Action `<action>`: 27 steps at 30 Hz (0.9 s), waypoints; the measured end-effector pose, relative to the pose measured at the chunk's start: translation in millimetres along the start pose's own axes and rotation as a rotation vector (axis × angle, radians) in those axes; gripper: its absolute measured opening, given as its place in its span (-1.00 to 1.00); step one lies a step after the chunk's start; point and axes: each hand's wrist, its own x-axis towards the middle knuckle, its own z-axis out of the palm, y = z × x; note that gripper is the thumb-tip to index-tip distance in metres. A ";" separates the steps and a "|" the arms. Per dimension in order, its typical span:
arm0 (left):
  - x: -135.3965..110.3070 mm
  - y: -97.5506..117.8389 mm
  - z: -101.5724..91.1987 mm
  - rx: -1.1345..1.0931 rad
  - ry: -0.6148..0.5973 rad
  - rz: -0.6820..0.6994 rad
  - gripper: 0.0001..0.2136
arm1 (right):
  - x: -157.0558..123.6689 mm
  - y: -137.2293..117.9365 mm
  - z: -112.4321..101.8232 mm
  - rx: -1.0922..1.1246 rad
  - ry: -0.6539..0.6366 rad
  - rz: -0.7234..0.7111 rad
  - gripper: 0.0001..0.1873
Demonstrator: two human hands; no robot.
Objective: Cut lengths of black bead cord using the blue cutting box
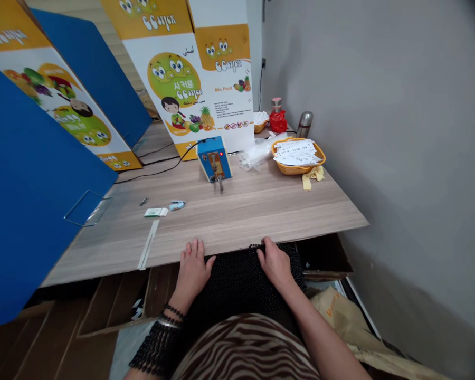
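My left hand lies at the near edge of the wooden table, fingers stretched flat over the edge, holding nothing. My right hand rests on a black beaded fabric in my lap just below the table edge, its fingers curled onto the beads. A small blue machine with a metal lever stands mid-table, its black cable running left. Black beaded bracelets circle my left wrist.
An orange basket of printed paper labels sits at the right, beside clear plastic bags, a red pouch and a steel flask. Small items and a white strip lie left. Printed cartons and blue panels stand left and behind. Open cardboard boxes sit under the table.
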 end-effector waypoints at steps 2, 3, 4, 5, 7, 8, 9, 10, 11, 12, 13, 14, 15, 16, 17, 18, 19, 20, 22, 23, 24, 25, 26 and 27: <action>-0.4 -1.8 1.9 -0.016 0.011 0.000 -0.40 | -0.3 0.2 0.4 0.001 -0.001 -0.004 -0.77; -0.7 -2.6 3.0 -0.023 0.019 0.000 -0.40 | -0.5 0.3 0.5 0.001 0.001 -0.007 -0.77; -1.2 -3.4 4.2 -0.031 0.027 0.001 -0.41 | -0.7 0.4 0.7 -0.001 0.004 -0.008 -0.76; -1.7 -4.2 5.4 -0.037 0.035 0.004 -0.41 | -0.8 0.3 0.7 -0.004 0.005 -0.008 -0.76; -2.9 -5.5 7.5 -0.043 0.046 0.018 -0.42 | -1.0 -0.1 0.4 -0.017 0.006 -0.003 -0.76; -3.4 -6.1 8.4 -0.044 0.052 0.026 -0.42 | -1.0 -0.5 0.1 -0.024 0.002 0.002 -0.77; -3.9 -6.6 9.2 -0.045 0.059 0.031 -0.42 | -1.0 -0.8 -0.4 -0.030 -0.002 0.006 -0.77; -4.2 -6.9 9.9 -0.045 0.068 0.034 -0.42 | -1.1 -1.2 -0.9 -0.034 -0.006 0.008 -0.77; -4.5 -7.3 10.6 -0.045 0.078 0.035 -0.42 | -1.1 -1.5 -1.5 -0.034 -0.007 0.008 -0.77; -4.6 -7.6 11.3 -0.044 0.089 0.033 -0.42 | -1.2 -1.7 -2.1 -0.032 -0.006 0.007 -0.77; -4.6 -8.0 11.9 -0.044 0.099 0.031 -0.43 | -1.2 -1.8 -2.6 -0.028 -0.003 0.003 -0.77; -4.5 -8.5 12.6 -0.044 0.106 0.030 -0.43 | -1.2 -1.8 -3.0 -0.025 0.003 -0.001 -0.77; -4.3 -9.1 13.2 -0.044 0.109 0.032 -0.44 | -1.2 -1.9 -3.1 -0.022 0.008 -0.003 -0.78; -4.2 -9.9 13.8 -0.044 0.108 0.035 -0.44 | -1.1 -2.0 -3.1 -0.020 0.013 -0.003 -0.78; -4.1 -10.7 14.4 -0.044 0.106 0.039 -0.44 | -1.1 -2.3 -2.8 -0.019 0.016 -0.002 -0.79; -4.1 -11.5 15.0 -0.046 0.101 0.042 -0.44 | -1.0 -2.7 -2.4 -0.018 0.019 -0.001 -0.80; -4.2 -12.2 15.4 -0.048 0.097 0.042 -0.45 | -1.0 -3.2 -1.8 -0.018 0.020 0.000 -0.81; -4.4 -12.9 15.8 -0.051 0.094 0.039 -0.45 | -1.1 -3.9 -1.1 -0.019 0.022 0.000 -0.81; -5.1 -13.6 16.4 -0.058 0.092 0.030 -0.45 | -1.6 -5.4 0.1 -0.020 0.028 -0.006 -0.82; -5.6 -13.7 16.5 -0.061 0.091 0.027 -0.45 | -1.8 -6.1 0.6 -0.018 0.032 -0.010 -0.82; -6.1 -13.7 16.5 -0.062 0.091 0.024 -0.46 | -2.1 -6.9 0.8 -0.014 0.036 -0.014 -0.83; -6.7 -13.6 16.5 -0.062 0.089 0.024 -0.46 | -2.4 -7.7 1.0 -0.008 0.039 -0.019 -0.83; -7.2 -13.5 16.3 -0.060 0.088 0.025 -0.47 | -2.5 -8.6 1.1 -0.002 0.041 -0.023 -0.84; -7.6 -13.5 16.2 -0.058 0.086 0.026 -0.47 | -2.5 -9.4 1.1 0.004 0.042 -0.028 -0.84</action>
